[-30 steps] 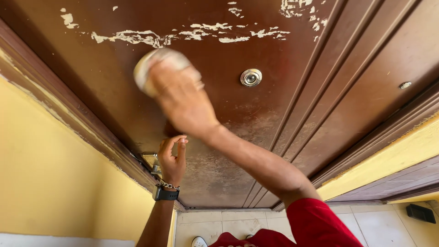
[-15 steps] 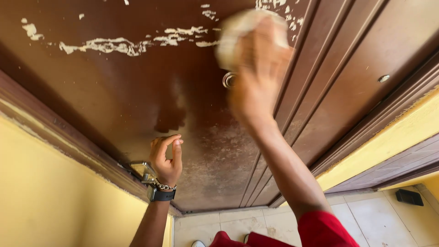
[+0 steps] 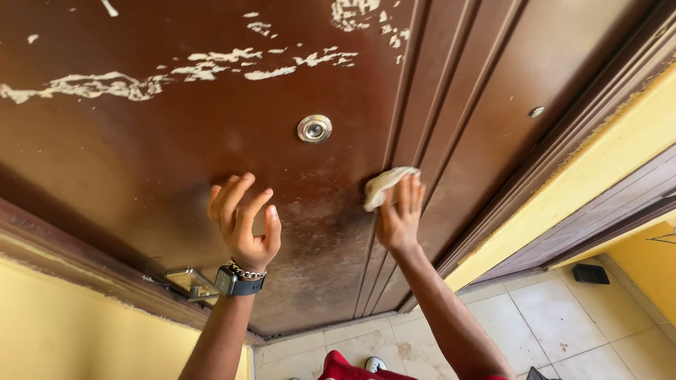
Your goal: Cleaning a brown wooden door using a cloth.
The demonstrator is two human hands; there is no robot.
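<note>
A dark brown door (image 3: pixel 211 141) with peeling paint fills the view. A round metal peephole (image 3: pixel 314 129) sits at its centre. My right hand (image 3: pixel 398 219) presses a whitish cloth (image 3: pixel 385 186) against the door's grooved panel edge, below and right of the peephole. My left hand (image 3: pixel 243 224) hovers close to the door with fingers spread, holding nothing; a dark watch and a chain bracelet are on its wrist. A metal door handle (image 3: pixel 184 281) shows left of that wrist.
A yellow wall (image 3: pixel 63 324) lies left of the door frame, another yellow strip (image 3: pixel 598 162) to the right. Pale floor tiles (image 3: pixel 549 324) lie below, with a small black object (image 3: pixel 590 274) on them. A red garment (image 3: pixel 348 369) and a white shoe tip (image 3: pixel 374 364) show at the bottom.
My right hand has swept the cloth from the upper door down and right, past the peephole to the grooved panel edge. My left hand has lifted higher on the door.
</note>
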